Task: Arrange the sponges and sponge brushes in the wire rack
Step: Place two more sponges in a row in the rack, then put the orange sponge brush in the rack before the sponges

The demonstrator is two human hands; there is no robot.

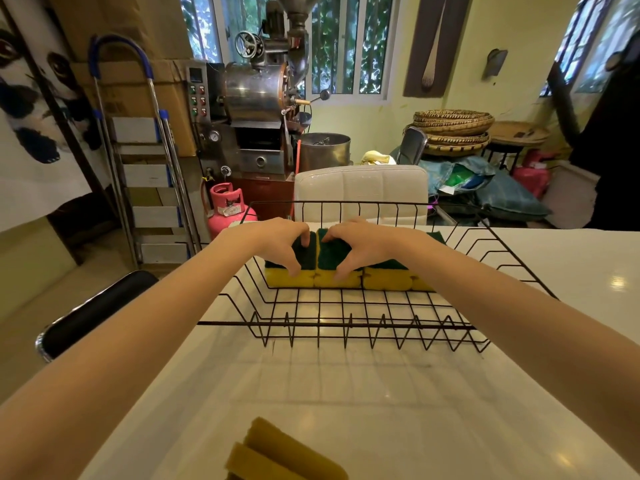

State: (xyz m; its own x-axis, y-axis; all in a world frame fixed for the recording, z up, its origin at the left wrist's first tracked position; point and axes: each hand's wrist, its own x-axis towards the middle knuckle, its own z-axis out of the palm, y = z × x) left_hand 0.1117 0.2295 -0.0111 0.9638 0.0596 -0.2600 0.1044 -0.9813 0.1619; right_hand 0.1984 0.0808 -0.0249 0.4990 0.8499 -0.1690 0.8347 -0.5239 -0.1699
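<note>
Rack: black wire rack [346, 323] on the white table [571, 271], centre of the frame.
Sponges: row of yellow-and-green sponges [388, 277] along the rack's far side.
Left hand [277, 242]: fingers curled over the left sponge, thumb on its yellow edge.
Right hand [360, 244]: pinching the next sponge the same way.
Bottom centre: mustard-coloured pads [277, 452] on the table, outside the rack.
</note>
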